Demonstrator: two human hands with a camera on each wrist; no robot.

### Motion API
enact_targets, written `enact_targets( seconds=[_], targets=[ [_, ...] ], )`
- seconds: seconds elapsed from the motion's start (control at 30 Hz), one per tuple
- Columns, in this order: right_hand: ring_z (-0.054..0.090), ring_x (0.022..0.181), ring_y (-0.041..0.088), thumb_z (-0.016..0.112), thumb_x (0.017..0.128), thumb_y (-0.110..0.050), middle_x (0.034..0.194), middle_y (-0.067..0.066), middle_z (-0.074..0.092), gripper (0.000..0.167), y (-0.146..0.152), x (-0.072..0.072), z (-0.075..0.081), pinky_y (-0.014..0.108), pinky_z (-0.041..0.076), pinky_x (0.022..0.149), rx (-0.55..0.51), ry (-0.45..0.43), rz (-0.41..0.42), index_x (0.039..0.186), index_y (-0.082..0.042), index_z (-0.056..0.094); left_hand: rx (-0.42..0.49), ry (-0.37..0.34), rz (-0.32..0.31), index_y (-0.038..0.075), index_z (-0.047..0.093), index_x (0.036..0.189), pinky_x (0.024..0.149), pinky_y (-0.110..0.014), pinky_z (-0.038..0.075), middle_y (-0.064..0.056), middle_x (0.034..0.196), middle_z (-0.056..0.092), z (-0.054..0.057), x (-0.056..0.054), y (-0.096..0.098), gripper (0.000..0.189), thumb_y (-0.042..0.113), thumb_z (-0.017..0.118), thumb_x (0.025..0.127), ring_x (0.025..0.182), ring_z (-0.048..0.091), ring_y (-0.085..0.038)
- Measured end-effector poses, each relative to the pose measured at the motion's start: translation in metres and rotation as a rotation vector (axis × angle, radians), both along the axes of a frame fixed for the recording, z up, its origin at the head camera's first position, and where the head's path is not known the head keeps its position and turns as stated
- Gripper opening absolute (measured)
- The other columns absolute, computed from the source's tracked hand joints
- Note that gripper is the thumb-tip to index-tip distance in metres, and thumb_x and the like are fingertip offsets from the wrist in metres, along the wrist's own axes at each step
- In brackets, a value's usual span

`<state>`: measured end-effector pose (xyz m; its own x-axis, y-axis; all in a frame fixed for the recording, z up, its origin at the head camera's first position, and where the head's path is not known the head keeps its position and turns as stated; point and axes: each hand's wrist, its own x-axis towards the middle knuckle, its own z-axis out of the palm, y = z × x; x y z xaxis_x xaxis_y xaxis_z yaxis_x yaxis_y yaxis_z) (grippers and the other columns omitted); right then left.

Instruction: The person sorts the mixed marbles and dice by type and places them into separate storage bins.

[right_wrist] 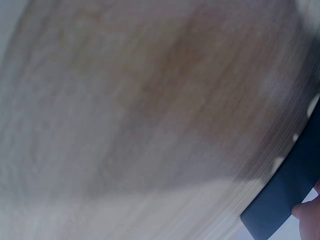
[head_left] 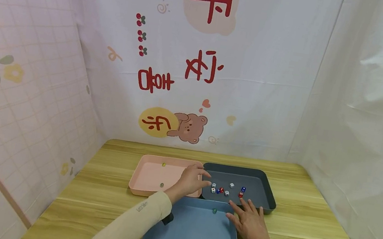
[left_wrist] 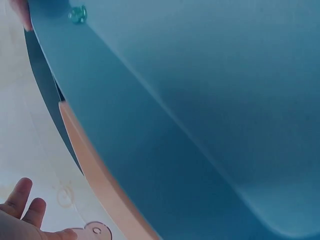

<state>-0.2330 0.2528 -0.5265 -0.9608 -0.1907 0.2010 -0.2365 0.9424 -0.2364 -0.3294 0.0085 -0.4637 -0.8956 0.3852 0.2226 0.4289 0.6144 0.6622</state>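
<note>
My left hand (head_left: 190,179) hovers over the right side of the pink tray (head_left: 149,174), its fingers reaching toward the dark grey tray (head_left: 257,187). Nothing shows between its thumb and fingers. Several small dice lie in the dark tray, among them a white die (head_left: 231,185), a red die (head_left: 241,194) and a blue die (head_left: 243,189). With fingers spread, my right hand (head_left: 250,224) is at the near edge of the dark tray, beside the blue tray (head_left: 196,236). A small translucent green piece (left_wrist: 78,15) lies in the blue tray, by its far wall.
In the pink tray lie a small yellow piece (head_left: 164,164) and a small pale translucent piece (head_left: 162,185). The three trays stand close together on a wood-grain table (head_left: 79,197). Printed cloth (head_left: 274,86) hangs behind and at both sides.
</note>
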Motion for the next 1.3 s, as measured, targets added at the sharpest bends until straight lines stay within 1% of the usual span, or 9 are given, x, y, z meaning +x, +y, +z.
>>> enact_targets(
  seconds=[0.13,0.2,0.4,0.5,0.7,0.8,1.03,1.17,1.3],
  targets=[
    [0.034,0.138,0.049,0.047,0.098,-0.059,0.148,0.020,0.046,0.059,0.001,0.000,-0.001,0.076,0.019,0.103,0.008,-0.004,0.003,0.142,-0.022,0.058,-0.042,-0.025,-0.008,0.019,0.078,0.107,0.107,-0.053,0.034,-0.008,0.135,0.055,-0.002,0.005,0.006,0.020,0.028,0.076,0.089,0.128,0.047,-0.031],
    [0.034,0.138,0.049,0.047,0.098,-0.059,0.148,0.020,0.046,0.059,0.001,-0.001,-0.001,0.076,0.019,0.103,0.010,-0.009,0.003,0.142,-0.022,0.058,-0.046,-0.029,-0.032,0.018,0.078,0.107,0.109,-0.057,0.031,-0.010,0.140,0.053,-0.005,0.008,0.008,0.020,0.028,0.075,0.090,0.131,0.046,-0.034],
    [0.034,0.138,0.049,0.053,0.098,-0.054,0.148,0.020,0.046,0.055,-0.001,0.000,0.001,0.077,0.019,0.103,0.013,-0.015,-0.005,0.141,-0.021,0.058,-0.079,-0.009,-0.090,0.018,0.078,0.106,0.110,-0.059,0.027,-0.010,0.139,0.055,-0.011,0.017,0.013,0.020,0.028,0.075,0.090,0.130,0.047,-0.033],
    [0.034,0.138,0.049,0.053,0.098,-0.053,0.148,0.020,0.046,0.054,-0.002,0.000,0.002,0.076,0.019,0.103,0.022,-0.021,-0.009,0.141,-0.021,0.058,-0.096,0.006,-0.109,0.017,0.078,0.105,0.109,-0.057,0.029,-0.010,0.137,0.056,-0.014,0.021,0.015,0.020,0.029,0.076,0.089,0.128,0.048,-0.032],
    [0.035,0.138,0.049,0.052,0.098,-0.054,0.148,0.020,0.046,0.055,-0.002,0.001,0.002,0.076,0.019,0.103,0.027,-0.019,-0.009,0.141,-0.022,0.058,-0.124,0.043,-0.141,0.020,0.079,0.104,0.106,-0.057,0.032,-0.008,0.134,0.058,-0.019,0.027,0.017,0.018,0.028,0.077,0.088,0.126,0.050,-0.028],
    [0.035,0.138,0.049,0.053,0.098,-0.053,0.148,0.020,0.046,0.054,-0.002,0.001,0.001,0.076,0.019,0.103,0.023,-0.013,-0.007,0.141,-0.022,0.058,-0.148,0.062,-0.143,0.021,0.079,0.103,0.106,-0.058,0.031,-0.008,0.135,0.057,-0.023,0.030,0.018,0.018,0.029,0.077,0.087,0.126,0.050,-0.028],
    [0.036,0.137,0.049,0.050,0.097,-0.057,0.147,0.020,0.047,0.057,-0.001,0.001,0.002,0.076,0.020,0.102,0.032,-0.007,-0.005,0.140,-0.021,0.059,-0.209,0.066,-0.162,0.020,0.078,0.105,0.110,-0.063,0.022,-0.014,0.140,0.053,-0.032,0.033,0.018,0.020,0.031,0.078,0.087,0.133,0.043,-0.032],
    [0.036,0.137,0.050,0.048,0.097,-0.059,0.147,0.020,0.047,0.059,-0.001,0.001,0.002,0.076,0.021,0.102,0.030,-0.007,0.000,0.141,-0.021,0.059,-0.225,0.070,-0.163,0.022,0.079,0.102,0.111,-0.066,0.018,-0.012,0.141,0.052,-0.035,0.034,0.017,0.018,0.031,0.079,0.086,0.135,0.040,-0.032],
    [0.036,0.137,0.049,0.047,0.097,-0.060,0.147,0.021,0.047,0.059,-0.001,0.002,0.002,0.076,0.020,0.103,0.024,-0.003,0.002,0.141,-0.021,0.058,-0.266,0.090,-0.159,0.025,0.079,0.099,0.111,-0.068,0.014,-0.010,0.143,0.050,-0.038,0.034,0.016,0.015,0.032,0.079,0.086,0.139,0.035,-0.032]
  ],
)
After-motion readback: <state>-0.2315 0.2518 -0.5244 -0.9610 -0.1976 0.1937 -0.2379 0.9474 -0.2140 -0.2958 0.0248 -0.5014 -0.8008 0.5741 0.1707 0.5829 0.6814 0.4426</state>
